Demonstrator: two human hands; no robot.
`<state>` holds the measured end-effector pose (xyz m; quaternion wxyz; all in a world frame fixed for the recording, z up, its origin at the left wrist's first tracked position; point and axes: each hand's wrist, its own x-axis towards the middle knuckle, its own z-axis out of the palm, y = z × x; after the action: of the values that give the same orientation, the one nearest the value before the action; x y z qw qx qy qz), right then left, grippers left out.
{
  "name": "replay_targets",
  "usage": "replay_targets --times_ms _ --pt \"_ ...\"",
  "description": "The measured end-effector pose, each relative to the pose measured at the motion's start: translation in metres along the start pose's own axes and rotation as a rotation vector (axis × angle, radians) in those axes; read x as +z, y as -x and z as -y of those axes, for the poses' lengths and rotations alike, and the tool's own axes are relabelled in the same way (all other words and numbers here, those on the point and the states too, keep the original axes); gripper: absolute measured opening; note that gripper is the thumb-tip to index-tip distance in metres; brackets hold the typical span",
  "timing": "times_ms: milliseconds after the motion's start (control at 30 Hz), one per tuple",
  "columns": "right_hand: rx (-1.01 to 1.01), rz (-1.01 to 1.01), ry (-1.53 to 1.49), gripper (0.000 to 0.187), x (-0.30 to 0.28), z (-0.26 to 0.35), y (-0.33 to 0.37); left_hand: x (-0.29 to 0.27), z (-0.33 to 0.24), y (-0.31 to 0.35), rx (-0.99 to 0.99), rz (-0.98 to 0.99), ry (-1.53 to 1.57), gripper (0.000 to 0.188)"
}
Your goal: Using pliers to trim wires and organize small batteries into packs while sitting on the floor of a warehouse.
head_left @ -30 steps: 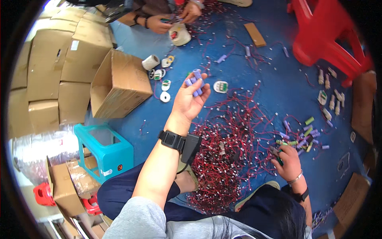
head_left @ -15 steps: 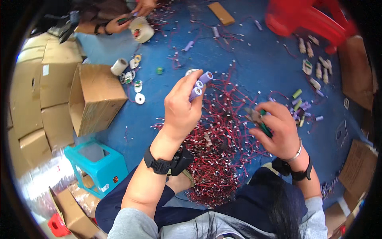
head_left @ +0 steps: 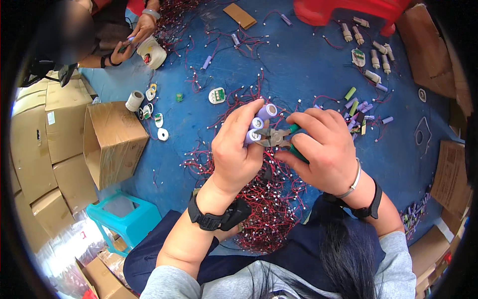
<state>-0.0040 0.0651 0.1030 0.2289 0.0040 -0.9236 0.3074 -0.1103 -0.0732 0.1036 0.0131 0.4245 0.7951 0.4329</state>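
Note:
My left hand (head_left: 233, 149) is wrapped around a cluster of purple cylindrical battery cells (head_left: 256, 123), with three round ends facing up. In my right hand (head_left: 323, 144) are green-handled cutting pliers (head_left: 277, 138), their jaws parted. The jaw tips reach the end of the nearest cell; whether they grip anything there is too small to tell. Beneath both hands spreads a heap of red and black wires (head_left: 264, 214) with small white connectors. A white round part with a green circuit board (head_left: 217, 95) lies just beyond my left hand.
Loose purple and green cells (head_left: 359, 112) lie right of my right hand, with white cylindrical parts (head_left: 358, 35) farther back. A red stool (head_left: 328, 12) stands far right, a turquoise stool (head_left: 127, 219) near left. Cardboard boxes (head_left: 117, 134) line the left. A co-worker's hands (head_left: 142, 30) are at far left.
My right hand has brought the pliers leftward to the cells in my left hand. The left hand has lowered slightly and turned the cell ends upward. The whole view has shifted.

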Motion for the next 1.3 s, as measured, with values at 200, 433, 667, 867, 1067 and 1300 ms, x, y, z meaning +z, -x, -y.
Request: replay_targets --times_ms 200,433,667,867,1067,1300 --pt "-0.025 -0.020 0.089 0.027 -0.005 0.005 0.003 -0.001 -0.005 0.001 0.033 0.027 0.033 0.053" --pt "-0.031 0.096 0.289 0.030 -0.014 0.009 0.008 0.000 -0.004 -0.001 0.113 0.019 -0.079 0.054" --pt "0.466 0.436 -0.799 0.030 -0.013 0.007 0.008 -0.004 -0.003 -0.006 0.202 0.000 -0.143 0.029" --pt "0.419 0.405 -0.835 0.036 -0.002 -0.008 0.015 -0.012 0.006 0.002 0.014 -0.008 0.016 0.025" --pt "0.304 0.443 -0.722 0.035 0.019 -0.006 0.015 -0.025 0.013 0.006 -0.365 -0.050 0.382 0.029" --pt "0.346 0.543 -0.692 0.026 0.030 -0.019 0.019 -0.071 0.068 0.013 -0.801 -0.259 1.809 0.030"
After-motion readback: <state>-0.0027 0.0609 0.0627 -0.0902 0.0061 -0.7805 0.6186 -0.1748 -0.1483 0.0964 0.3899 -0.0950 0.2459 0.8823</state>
